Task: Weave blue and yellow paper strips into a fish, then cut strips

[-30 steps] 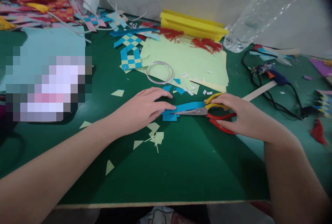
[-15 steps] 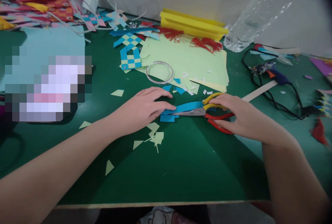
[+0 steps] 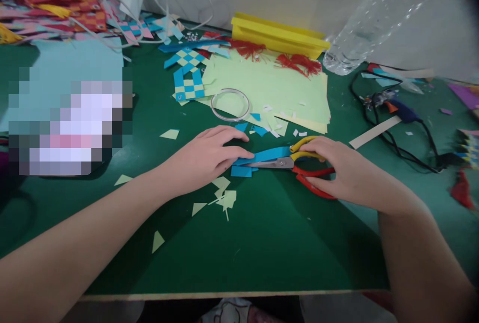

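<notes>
While the near edge of the green table top [image 3: 239, 263] lies at lower centre with open room, the left hand [image 3: 204, 158] presses flat, fingers extended, on folded blue paper strips [image 3: 262, 156] at centre frame; these look light, limp and easily creased. Right hand [image 3: 337, 171] grips the yellow-and-red-handled scissors [image 3: 299, 163], blades on the strips. Beyond lie pale green sheets [image 3: 277, 86] and a clear plastic bottle [image 3: 370, 19].

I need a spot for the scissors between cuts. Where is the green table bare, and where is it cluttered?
Bare green table runs along the near edge, between both forearms, below the scissors and pale scraps. A smaller patch lies between the left hand and the woven blue piece. The back, with the light green sheets, and the black cables at right are crowded.
</notes>
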Tool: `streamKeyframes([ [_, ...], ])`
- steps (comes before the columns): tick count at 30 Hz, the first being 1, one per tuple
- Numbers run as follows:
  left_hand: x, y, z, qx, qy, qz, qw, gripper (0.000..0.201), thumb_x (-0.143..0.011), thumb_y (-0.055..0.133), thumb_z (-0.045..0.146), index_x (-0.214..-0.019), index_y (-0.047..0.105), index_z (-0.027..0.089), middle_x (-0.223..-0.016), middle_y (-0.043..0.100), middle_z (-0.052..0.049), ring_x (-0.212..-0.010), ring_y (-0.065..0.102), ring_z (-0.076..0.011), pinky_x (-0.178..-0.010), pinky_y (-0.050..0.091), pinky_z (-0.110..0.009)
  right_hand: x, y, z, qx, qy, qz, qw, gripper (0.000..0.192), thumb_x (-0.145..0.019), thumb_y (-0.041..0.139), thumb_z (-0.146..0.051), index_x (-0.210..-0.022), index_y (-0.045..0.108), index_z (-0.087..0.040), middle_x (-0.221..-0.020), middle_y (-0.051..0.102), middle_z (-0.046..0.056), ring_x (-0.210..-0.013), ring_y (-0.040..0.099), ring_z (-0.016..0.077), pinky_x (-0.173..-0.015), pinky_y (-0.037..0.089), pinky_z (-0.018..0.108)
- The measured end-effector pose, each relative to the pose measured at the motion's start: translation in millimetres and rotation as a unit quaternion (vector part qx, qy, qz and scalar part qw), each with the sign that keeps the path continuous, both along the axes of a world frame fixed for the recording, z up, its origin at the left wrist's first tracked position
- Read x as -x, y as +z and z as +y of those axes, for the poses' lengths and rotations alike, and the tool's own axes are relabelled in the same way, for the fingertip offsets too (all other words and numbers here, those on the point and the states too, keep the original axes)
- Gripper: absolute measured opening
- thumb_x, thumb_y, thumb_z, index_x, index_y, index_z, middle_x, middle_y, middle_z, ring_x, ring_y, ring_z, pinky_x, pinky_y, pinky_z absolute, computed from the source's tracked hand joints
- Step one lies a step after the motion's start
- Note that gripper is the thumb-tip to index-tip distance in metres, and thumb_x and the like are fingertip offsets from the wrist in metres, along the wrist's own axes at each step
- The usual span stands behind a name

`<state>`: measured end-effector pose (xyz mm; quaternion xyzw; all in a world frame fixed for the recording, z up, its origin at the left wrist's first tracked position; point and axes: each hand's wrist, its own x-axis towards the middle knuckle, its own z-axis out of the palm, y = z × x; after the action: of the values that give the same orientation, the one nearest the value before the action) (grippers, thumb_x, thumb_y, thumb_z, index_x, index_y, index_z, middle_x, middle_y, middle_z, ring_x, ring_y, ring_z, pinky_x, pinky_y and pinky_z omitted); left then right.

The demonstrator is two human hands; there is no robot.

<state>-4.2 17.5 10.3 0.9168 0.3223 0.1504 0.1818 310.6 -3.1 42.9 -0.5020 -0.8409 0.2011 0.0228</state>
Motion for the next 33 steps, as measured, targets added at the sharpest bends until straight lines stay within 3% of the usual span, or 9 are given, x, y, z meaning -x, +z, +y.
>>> streamKeyframes([
  [8,0.1,-1.0,0.4,-0.002,0.002,-0.001,1.0,0.035,-0.1,0.039,0.017,-0.119,0.066,0.028,-0.136,0.054,-0.007,-0.129,0.047,-0.0251,-0.105,0.042,-0.048,1.8,0.5,-1.6,0.005,-0.005,-0.008,1.0,0.046,-0.084,0.06,-0.055,-0.122,0.056,-0.03,-0.132,0.059,0.004,-0.119,0.056,0.0284,-0.096,0.049,0.047],
  [17,1.3,-0.8,-0.2,-0.003,0.002,0.002,1.0,0.035,-0.1,0.039,0.017,-0.119,0.066,0.028,-0.136,0.053,-0.006,-0.13,0.046,-0.0247,-0.106,0.041,-0.047,1.0,1.3,-0.8,0.015,-0.008,-0.016,1.0,0.048,-0.084,0.059,-0.057,-0.123,0.056,-0.03,-0.131,0.059,0.006,-0.115,0.058,0.03,-0.091,0.051,0.047],
  [22,0.3,-2.6,0.5,-0.037,-0.002,-0.006,0.999,0.031,-0.101,0.041,0.019,-0.121,0.063,0.022,-0.13,0.058,-0.007,-0.125,0.05,-0.0233,-0.105,0.042,-0.045,-1.6,0.6,-0.5,0.006,-0.004,-0.022,1.0,0.049,-0.083,0.06,-0.057,-0.125,0.056,-0.031,-0.132,0.06,0.005,-0.117,0.057,0.031,-0.092,0.049,0.048],
  [27,1.8,-2.8,0.7,-0.066,0.02,-0.013,0.998,0.022,-0.099,0.046,0.022,-0.111,0.065,0.019,-0.123,0.062,-0.008,-0.119,0.055,-0.0241,-0.102,0.043,-0.046,-8.3,2.7,2.7,0.0,-0.002,-0.016,1.0,0.048,-0.083,0.06,-0.055,-0.125,0.056,-0.03,-0.132,0.06,0.005,-0.116,0.057,0.0315,-0.093,0.048,0.048],
  [33,1.9,-4.1,-1.7,-0.065,0.0,-0.029,0.997,0.021,-0.098,0.047,0.02,-0.105,0.067,0.021,-0.123,0.062,-0.006,-0.12,0.055,-0.0234,-0.102,0.042,-0.045,-22.4,2.3,7.9,-0.002,-0.001,-0.012,1.0,0.046,-0.081,0.062,-0.054,-0.121,0.058,-0.03,-0.129,0.061,0.005,-0.117,0.057,0.0308,-0.094,0.049,0.049],
])
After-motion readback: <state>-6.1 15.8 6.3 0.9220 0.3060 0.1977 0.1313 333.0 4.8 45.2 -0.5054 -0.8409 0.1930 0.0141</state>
